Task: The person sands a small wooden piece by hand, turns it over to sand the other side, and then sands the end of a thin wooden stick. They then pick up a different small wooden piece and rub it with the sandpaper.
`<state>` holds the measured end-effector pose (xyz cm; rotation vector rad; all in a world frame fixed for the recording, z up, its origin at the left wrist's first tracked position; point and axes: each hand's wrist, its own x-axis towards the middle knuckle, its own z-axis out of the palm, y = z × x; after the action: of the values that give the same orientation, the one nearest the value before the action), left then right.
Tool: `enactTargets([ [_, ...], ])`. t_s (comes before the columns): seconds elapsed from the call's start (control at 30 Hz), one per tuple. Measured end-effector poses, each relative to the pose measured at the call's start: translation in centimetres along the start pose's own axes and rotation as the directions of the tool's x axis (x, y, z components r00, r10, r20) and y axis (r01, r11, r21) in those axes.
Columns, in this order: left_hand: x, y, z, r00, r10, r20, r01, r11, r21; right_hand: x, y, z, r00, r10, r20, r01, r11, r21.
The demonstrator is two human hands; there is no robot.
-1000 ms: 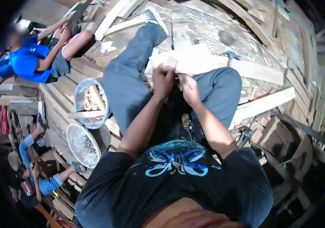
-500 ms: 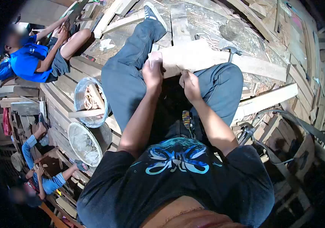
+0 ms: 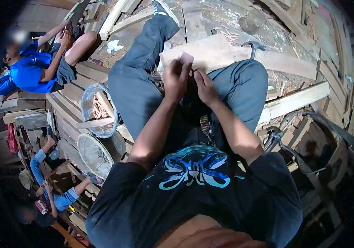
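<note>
My left hand is closed around a small pinkish sheet, which looks like sandpaper and sticks up past the fingers. Right beside it, my right hand is pinched on a small thin wooden stick, its end mostly hidden between the two hands. Both hands are between my bent knees, in front of a pale wooden board. A claw hammer rests on the board's far right part. Several short wooden sticks lie just beyond the board.
To my left stand a bucket holding wooden pieces and a round grey tub. A person in blue sits at the upper left, another person at the lower left. Planks and a second hammer lie at my right.
My hands have come closer together. My left hand has turned and shifted right, so the sheet now leans over toward the right hand. The view has shifted slightly.
</note>
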<state>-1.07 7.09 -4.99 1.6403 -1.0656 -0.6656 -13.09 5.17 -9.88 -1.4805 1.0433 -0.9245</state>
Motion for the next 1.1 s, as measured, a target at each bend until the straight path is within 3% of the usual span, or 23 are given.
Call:
enactTargets([
  [0.03,-1.4,-0.5,-0.2,0.999,-0.037,0.002,0.037,0.999,-0.012,-0.9,-0.7,0.3,0.999,-0.015,-0.050,0.011,0.997,-0.070],
  [0.07,-2.2,-0.7,-0.3,0.998,-0.058,-0.003,0.058,0.998,-0.029,-0.2,-1.4,-1.0,0.979,0.063,0.193,-0.079,0.994,0.077],
  [0.13,-0.3,0.1,0.2,0.999,-0.029,-0.037,0.025,0.996,-0.085,-0.9,-1.0,-0.3,1.000,0.017,0.022,-0.018,0.999,0.047],
  [0.17,-0.4,0.7,-0.1,0.998,0.034,-0.046,-0.030,0.995,0.094,-0.9,-0.6,-0.2,0.999,-0.051,0.008,0.050,0.998,0.045],
  [0.27,-0.1,2.2,-0.7,0.991,-0.134,-0.015,0.134,0.991,0.017,-0.8,-1.1,-0.3,0.997,-0.048,0.052,0.048,0.999,-0.017],
  [0.3,0.0,1.9,-0.4,0.995,-0.082,-0.048,0.081,0.996,-0.027,-0.6,-1.7,-0.6,0.994,-0.068,0.080,0.069,0.997,-0.014],
  [0.4,-0.2,1.2,0.0,0.990,0.113,-0.085,-0.097,0.980,0.173,-0.9,-1.7,-0.6,0.990,-0.139,0.028,0.140,0.990,-0.025],
  [0.53,-0.5,2.2,-0.3,0.996,0.055,-0.074,-0.045,0.991,0.129,-0.4,-2.3,-0.4,0.988,-0.145,0.057,0.149,0.987,-0.058],
  [0.67,-0.6,3.5,-0.5,0.999,0.026,-0.047,-0.016,0.980,0.199,-0.7,-2.4,-0.6,0.984,-0.156,0.090,0.164,0.983,-0.083],
  [0.7,-0.1,2.8,-0.9,0.990,-0.142,0.008,0.141,0.990,0.022,-0.6,-3.2,-0.4,0.961,-0.275,0.032,0.276,0.961,-0.020],
  [0.83,-0.8,1.1,0.3,0.990,0.118,-0.071,-0.111,0.989,0.099,-0.8,-2.5,-0.2,0.961,-0.275,-0.003,0.273,0.956,-0.103],
  [0.93,-0.1,0.8,-0.5,0.991,-0.134,-0.012,0.134,0.991,0.006,-0.6,-2.7,-0.3,0.964,-0.264,0.034,0.266,0.963,-0.035],
  [1.07,-0.8,2.7,0.0,0.994,0.104,-0.032,-0.098,0.983,0.158,-0.7,-2.5,-0.8,0.979,-0.188,0.072,0.194,0.977,-0.084],
  [1.1,-0.4,3.4,-0.8,0.998,-0.055,0.006,0.054,0.991,0.122,-0.9,-2.6,-0.8,0.983,-0.156,0.094,0.166,0.981,-0.104],
])
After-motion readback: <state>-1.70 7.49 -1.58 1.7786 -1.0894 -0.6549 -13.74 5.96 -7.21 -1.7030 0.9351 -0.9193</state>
